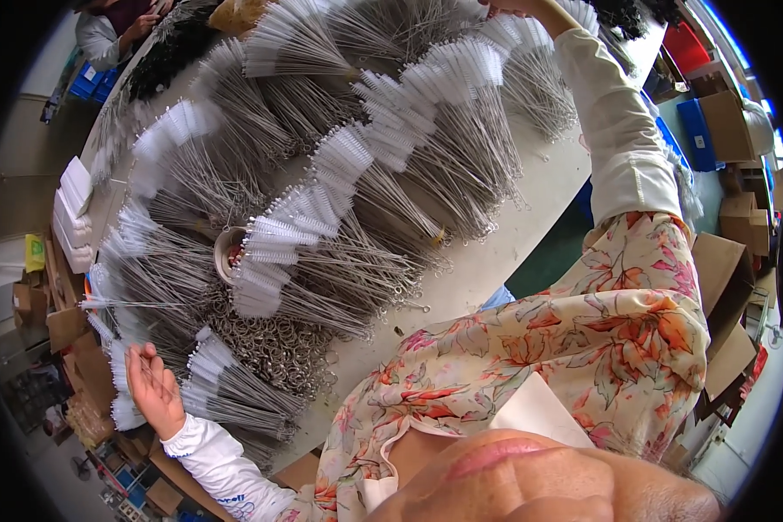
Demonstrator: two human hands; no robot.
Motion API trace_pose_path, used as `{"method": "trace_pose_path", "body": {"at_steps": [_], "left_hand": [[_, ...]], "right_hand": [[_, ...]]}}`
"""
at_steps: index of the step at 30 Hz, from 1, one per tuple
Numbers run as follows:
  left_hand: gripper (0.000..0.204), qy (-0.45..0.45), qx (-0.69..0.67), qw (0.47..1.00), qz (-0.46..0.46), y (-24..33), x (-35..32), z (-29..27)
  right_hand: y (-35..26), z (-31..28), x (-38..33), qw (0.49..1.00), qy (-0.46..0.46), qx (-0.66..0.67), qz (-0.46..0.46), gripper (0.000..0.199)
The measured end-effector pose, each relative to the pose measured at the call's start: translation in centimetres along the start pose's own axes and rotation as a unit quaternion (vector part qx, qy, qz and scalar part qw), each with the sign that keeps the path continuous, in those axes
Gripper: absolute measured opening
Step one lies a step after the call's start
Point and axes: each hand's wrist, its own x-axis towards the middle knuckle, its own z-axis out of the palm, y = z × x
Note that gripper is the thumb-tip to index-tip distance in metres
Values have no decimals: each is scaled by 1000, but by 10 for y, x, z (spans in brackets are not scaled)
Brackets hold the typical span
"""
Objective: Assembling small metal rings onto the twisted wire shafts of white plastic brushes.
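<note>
Bundles of straw-cleaning brushes (317, 204) with white bristle heads and thin wire stems ending in loops are spread in rows over the table. At the lower left, my left hand (155, 389) is raised palm up, fingers apart and slightly bent, with nothing seen in it. It is beside a small bundle of brushes (244, 387) and over the edge of other bristle heads. My right arm stretches far across the table; my right hand (515, 6) is at the top edge by more brushes, mostly cut off, its fingers not clear. A heap of metal rings (274, 348) lies between the bundles.
A round cup (226, 254) with small things in it stands among the brushes. Another person's hand (137, 30) shows at the far left. White boxes (73, 213) are stacked beyond the left edge; cardboard boxes (729, 126) and a blue bin (698, 135) stand at right.
</note>
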Motion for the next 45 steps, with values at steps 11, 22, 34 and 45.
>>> {"method": "trace_pose_path", "body": {"at_steps": [11,22,34,45], "left_hand": [[12,-9,22,1000,9,-6,8,-6],[14,-50,-16,998,19,-7,6,-11],[14,-82,-12,996,29,-9,0,-4],[12,-30,-22,999,32,-10,-2,-8]], "right_hand": [[3,14,-16,994,-4,108,15,30],[43,29,13,874,26,480,62,21],[43,63,30,651,23,736,-185,17],[-59,24,-9,857,55,457,-234,27]]}}
